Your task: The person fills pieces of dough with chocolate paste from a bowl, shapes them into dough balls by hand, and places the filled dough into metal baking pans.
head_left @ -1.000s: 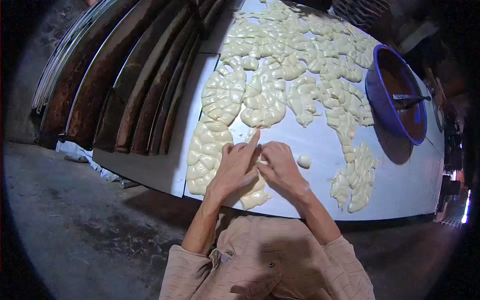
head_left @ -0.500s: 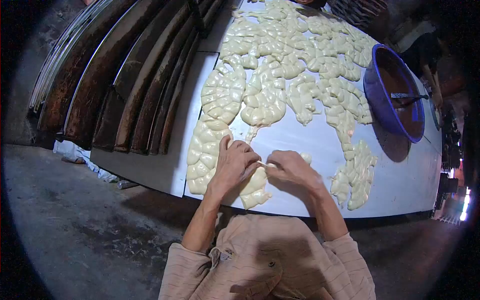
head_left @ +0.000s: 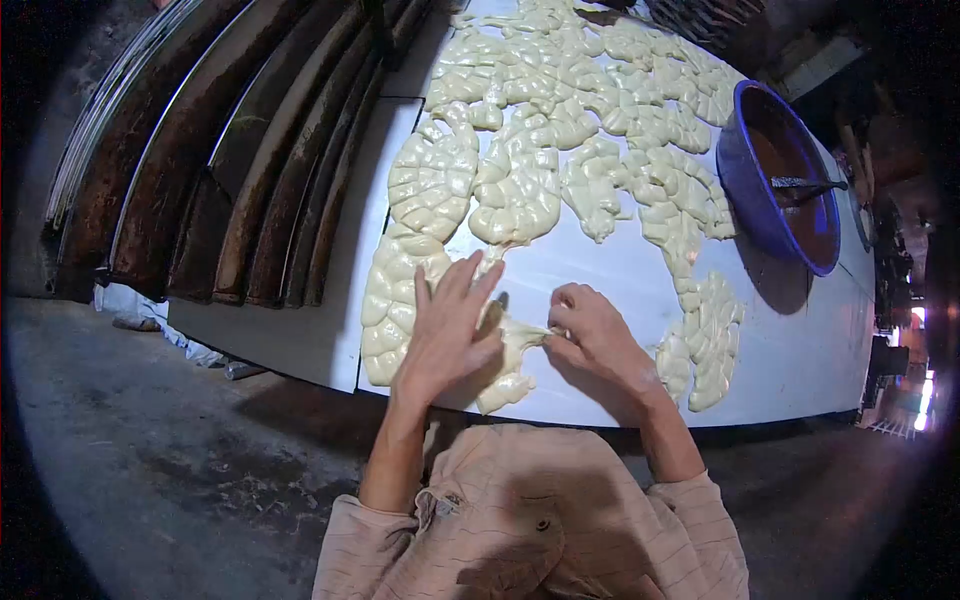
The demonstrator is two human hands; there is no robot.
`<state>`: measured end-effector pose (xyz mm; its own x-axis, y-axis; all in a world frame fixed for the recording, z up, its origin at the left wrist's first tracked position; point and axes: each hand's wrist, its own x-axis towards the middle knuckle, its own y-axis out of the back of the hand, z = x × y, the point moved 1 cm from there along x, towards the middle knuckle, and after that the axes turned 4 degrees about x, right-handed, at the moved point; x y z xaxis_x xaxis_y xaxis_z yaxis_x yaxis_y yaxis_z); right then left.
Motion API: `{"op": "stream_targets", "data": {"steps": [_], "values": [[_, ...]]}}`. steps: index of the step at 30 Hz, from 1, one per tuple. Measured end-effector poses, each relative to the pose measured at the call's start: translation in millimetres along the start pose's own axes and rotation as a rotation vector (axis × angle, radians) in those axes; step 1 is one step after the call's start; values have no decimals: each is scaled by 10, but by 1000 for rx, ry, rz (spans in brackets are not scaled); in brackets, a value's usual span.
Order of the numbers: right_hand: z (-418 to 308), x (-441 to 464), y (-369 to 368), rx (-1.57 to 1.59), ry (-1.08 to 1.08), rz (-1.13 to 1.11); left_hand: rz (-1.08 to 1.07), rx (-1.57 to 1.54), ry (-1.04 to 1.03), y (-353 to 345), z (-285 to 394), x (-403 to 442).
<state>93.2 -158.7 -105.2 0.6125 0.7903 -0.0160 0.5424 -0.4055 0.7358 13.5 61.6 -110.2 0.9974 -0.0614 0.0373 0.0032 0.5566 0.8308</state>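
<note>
Pale, glossy dough (head_left: 515, 200) lies in lumpy, joined patches over the white table top. A smaller piece of dough (head_left: 505, 385) is near the front edge, between my hands. My left hand (head_left: 448, 325) rests over its left side with fingers spread, touching the dough. The fingers of my right hand (head_left: 595, 335) are pinched on a stretched strand of dough (head_left: 530, 335) pulled out from that piece toward the right.
A purple basin (head_left: 775, 180) with brown contents and a dark-handled utensil (head_left: 808, 184) stands on the table at the right. Long dark curved boards (head_left: 200, 170) lie at the left. A pale cloth (head_left: 160, 325) is beneath them, beside the table.
My left hand has opened and spread its fingers, moving slightly forward. My right hand has shifted a little right, and the dough strand now shows stretched. The view has shifted slightly.
</note>
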Motion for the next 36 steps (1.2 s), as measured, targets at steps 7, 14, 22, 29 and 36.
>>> {"op": "stream_targets", "data": {"steps": [7,14,22,29,36], "values": [[79,-27,-131,809,-415,57,0,-105,21,-445,301,58],[-1,-29,-69,480,-367,32,-12,-5,41,-418,266,8],[-93,-69,-7,855,-476,45,190,-45,-45,-526,421,-33],[7,-120,-128,701,-440,136,235,-14,-40,-539,435,-43],[-119,-194,61,1032,-550,192,240,48,-48,-730,336,-84]]}}
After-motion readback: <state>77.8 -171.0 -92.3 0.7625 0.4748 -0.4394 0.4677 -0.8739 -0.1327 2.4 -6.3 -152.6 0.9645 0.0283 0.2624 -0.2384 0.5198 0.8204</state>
